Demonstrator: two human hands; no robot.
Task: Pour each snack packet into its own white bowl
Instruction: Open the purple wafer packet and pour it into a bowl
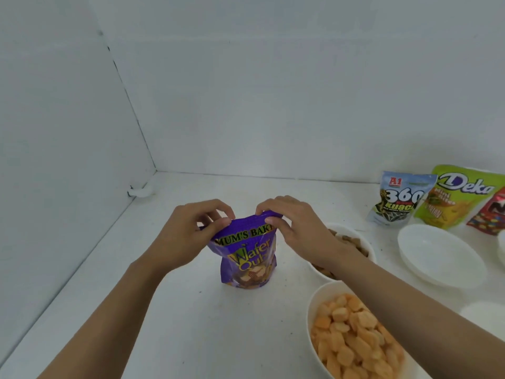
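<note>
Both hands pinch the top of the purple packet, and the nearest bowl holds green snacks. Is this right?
Not quite. In the head view the left hand and right hand do pinch the top of the purple packet, but the nearest bowl holds orange snacks, not green.

A: Pkts?
B: 4: purple wafer pkt [247,258], kuaci pkt [396,198], green Deka pkt [453,201], red pkt [489,217], half cut off.
A: Bowls?
B: 3 for sure: orange-snack bowl [313,306], brown-snack bowl [352,231], empty bowl [440,255]. Plus 2 white shapes at the right, upper shape [501,247] and lower shape [483,314]; can't tell.
A: Hands?
B: 2: left hand [188,233], right hand [295,228].
</note>
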